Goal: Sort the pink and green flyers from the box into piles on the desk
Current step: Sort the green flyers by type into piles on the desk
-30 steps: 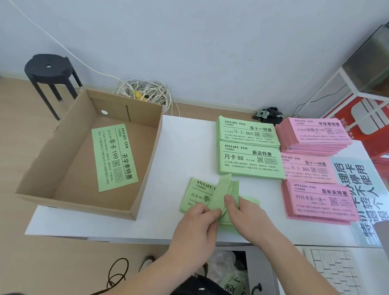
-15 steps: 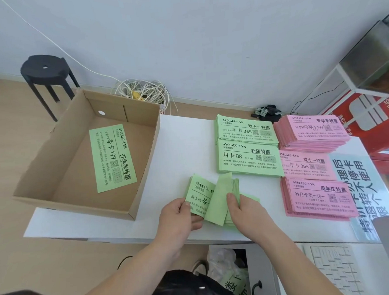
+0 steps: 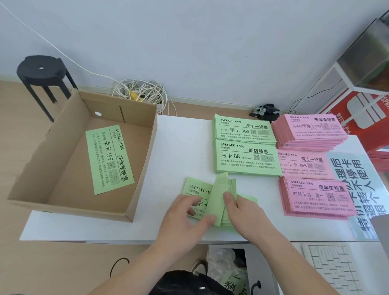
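My right hand (image 3: 242, 209) grips a small wad of green flyers (image 3: 230, 190) on edge, thumb pressed on one peeling leaf. My left hand (image 3: 183, 217) lies loose, fingers spread on the flat green flyer (image 3: 195, 190) at its 12 o'clock, grasping nothing. On the desk (image 3: 184, 148) I count two green piles (image 3: 246, 160) at 12 and three pink piles (image 3: 315, 195) toward 2 o'clock. The cardboard box (image 3: 62, 172) at 10 o'clock holds one green flyer (image 3: 109, 159). My hands hide the wad's lower end.
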Tool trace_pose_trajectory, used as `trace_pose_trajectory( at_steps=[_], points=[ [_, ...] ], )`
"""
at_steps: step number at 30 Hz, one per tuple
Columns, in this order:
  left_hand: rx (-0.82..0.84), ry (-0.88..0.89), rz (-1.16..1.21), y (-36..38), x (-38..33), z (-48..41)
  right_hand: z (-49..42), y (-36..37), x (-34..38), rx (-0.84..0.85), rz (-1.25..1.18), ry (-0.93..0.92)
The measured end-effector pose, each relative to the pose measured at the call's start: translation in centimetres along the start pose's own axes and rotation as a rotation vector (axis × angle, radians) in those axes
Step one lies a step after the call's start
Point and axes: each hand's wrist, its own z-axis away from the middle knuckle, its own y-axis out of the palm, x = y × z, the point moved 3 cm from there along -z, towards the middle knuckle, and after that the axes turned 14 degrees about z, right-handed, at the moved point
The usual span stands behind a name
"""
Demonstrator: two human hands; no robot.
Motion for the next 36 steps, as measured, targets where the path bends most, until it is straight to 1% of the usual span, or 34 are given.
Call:
trace_pose_trajectory(
  at_steps=[2, 4, 6, 8, 10, 11, 12, 14, 15, 16, 19, 24, 26, 31, 32, 34, 35, 36],
  points=[
    [0.137, -0.045, 0.012, 1.2, -0.2, 0.3, 0.0, 0.0, 0.2, 0.001, -0.01, -0.004],
    [0.145, -0.025, -0.012, 1.9, -0.2, 0.4, 0.2, 0.0, 0.5, 0.008, -0.01, -0.015],
    [0.115, -0.062, 0.082, 1.9, -0.1, 0.2, 0.3, -0.2, 0.5, 0.009, -0.011, -0.022],
    [0.136, -0.108, 0.196, 1.4, 0.5, -0.2, 0.2, -0.3, 0.1, 0.002, -0.012, -0.018],
    [0.166, -0.113, 0.196, 0.9, 0.7, -0.2, 0.1, -0.3, -0.2, -0.017, 0.01, -0.015],
    [0.145, -0.122, 0.21, 0.6, 0.9, -0.4, 0.1, -0.3, -0.2, -0.027, 0.023, -0.016],
    [0.091, -0.163, 0.254, 0.3, 1.0, -0.4, 0.0, -0.2, -0.3, -0.034, 0.036, -0.02],
    [-0.093, -0.28, 0.387, -0.3, 1.5, -0.3, -0.1, 0.0, -0.2, -0.04, 0.047, -0.036],
    [-0.174, -0.323, 0.423, -0.5, 1.6, -0.1, -0.1, 0.1, -0.2, -0.044, 0.047, -0.042],
    [-0.221, -0.353, 0.428, -0.7, 1.7, 0.0, 0.0, 0.2, -0.2, -0.049, 0.045, -0.044],
    [-0.253, -0.4, 0.4, -0.9, 1.6, 0.4, 0.1, 0.3, -0.4, -0.06, 0.038, -0.039],
    [-0.192, -0.393, 0.344, -1.0, 1.7, -0.2, 0.3, 0.5, -0.9, -0.053, 0.003, -0.017],
    [-0.165, -0.384, 0.362, -0.7, 1.6, -0.3, 0.3, 0.6, -0.8, -0.05, 0.008, -0.02],
    [-0.174, -0.356, 0.397, -0.4, 1.1, -0.1, 0.4, 0.6, -0.8, -0.055, -0.024, -0.023],
    [-0.206, -0.327, 0.361, -0.6, 1.2, -0.1, 0.5, 0.6, -0.9, -0.054, -0.045, -0.018],
    [-0.279, -0.214, 0.196, -1.1, 1.2, -0.2, 0.6, 0.7, -1.1, -0.055, -0.061, -0.014],
    [-0.276, -0.138, 0.119, -1.1, 0.8, -0.2, 0.6, 0.8, -1.1, -0.057, -0.06, -0.014],
    [-0.235, -0.054, 0.071, -0.7, 0.3, -0.2, 0.6, 0.8, -1.0, -0.058, -0.061, -0.014]
  ],
)
